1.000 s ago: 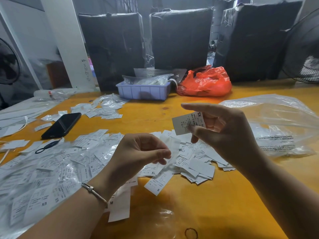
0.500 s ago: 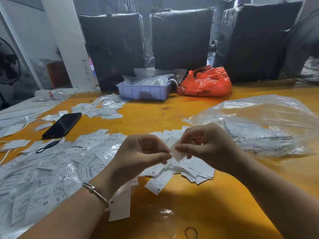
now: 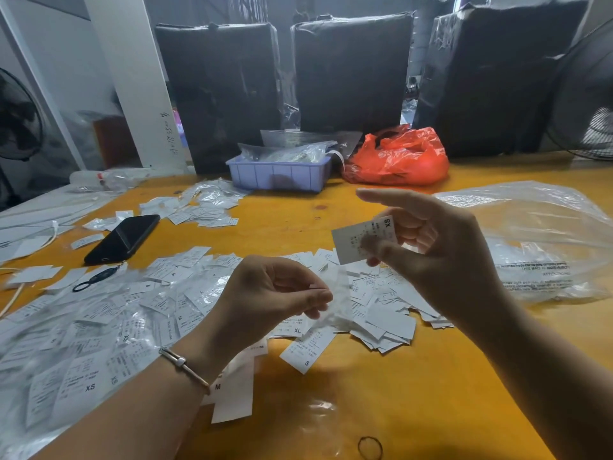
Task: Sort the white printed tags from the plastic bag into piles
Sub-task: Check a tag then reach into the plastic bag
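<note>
Well, R hand [image 3: 441, 257] pinches XS tag [image 3: 363, 239] (mid-air).

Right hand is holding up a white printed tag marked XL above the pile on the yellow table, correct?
Not quite: the head view shows the white printed tag pinched in the right hand reads XS, not XL. It is held up above the pile on the yellow table.

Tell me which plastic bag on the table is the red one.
The red bag at the back, right of the lavender tray. The large bag beside the right hand is clear.
</note>
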A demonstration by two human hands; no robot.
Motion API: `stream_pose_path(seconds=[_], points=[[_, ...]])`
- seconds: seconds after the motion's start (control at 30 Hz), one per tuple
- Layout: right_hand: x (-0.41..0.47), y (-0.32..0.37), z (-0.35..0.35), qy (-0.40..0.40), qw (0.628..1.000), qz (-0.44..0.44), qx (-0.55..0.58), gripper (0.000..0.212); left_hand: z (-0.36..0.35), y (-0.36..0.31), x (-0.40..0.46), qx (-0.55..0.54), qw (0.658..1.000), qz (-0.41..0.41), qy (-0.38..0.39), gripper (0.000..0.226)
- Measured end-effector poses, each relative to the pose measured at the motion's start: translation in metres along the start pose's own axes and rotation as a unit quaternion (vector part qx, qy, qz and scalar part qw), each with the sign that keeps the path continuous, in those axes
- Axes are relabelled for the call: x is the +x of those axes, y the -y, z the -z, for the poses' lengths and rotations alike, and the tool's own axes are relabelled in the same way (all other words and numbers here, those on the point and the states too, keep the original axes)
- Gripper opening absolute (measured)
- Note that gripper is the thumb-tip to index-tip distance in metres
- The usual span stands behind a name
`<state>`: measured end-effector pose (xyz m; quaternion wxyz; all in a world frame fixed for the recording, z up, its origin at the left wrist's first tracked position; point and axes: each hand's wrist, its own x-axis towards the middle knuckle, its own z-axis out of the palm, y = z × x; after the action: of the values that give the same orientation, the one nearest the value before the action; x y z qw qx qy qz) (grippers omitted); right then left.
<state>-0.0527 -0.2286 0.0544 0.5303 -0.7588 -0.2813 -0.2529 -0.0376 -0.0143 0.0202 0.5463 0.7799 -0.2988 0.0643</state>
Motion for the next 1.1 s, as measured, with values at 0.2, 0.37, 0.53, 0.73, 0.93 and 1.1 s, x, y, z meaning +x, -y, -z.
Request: stream_pose_path(seconds=[0.2,0.37,0.53,0.73,0.93,1.1], points=[[0.0,0.006,-0.004,0.028,0.998,0.032,-0.042,0.03,0.0,0.002,0.0,-0.005,1.0,-0.001,0.003,0.021],[0.001,0.002,-0.004,0.043,0.996,0.033,-0.068,0.022,-0.002,0.001,0.001,-0.024,1.0,0.008,0.011,0.021],[0.001,0.001,-0.005,0.05,0.997,0.016,-0.051,0.016,-0.002,0.001,0.0,-0.041,0.999,0.02,0.022,0.021],[0.002,-0.005,-0.003,0.083,0.994,-0.025,-0.061,0.027,0.0,0.002,0.001,-0.043,0.998,0.038,0.037,0.022],[0.0,-0.007,-0.006,0.149,0.983,-0.06,-0.088,0.02,-0.001,0.003,0.0,-0.037,0.997,0.052,0.053,0.021],[-0.001,-0.009,-0.008,0.163,0.98,-0.082,-0.082,0.021,-0.002,0.004,0.0,-0.038,0.996,0.063,0.049,0.024]])
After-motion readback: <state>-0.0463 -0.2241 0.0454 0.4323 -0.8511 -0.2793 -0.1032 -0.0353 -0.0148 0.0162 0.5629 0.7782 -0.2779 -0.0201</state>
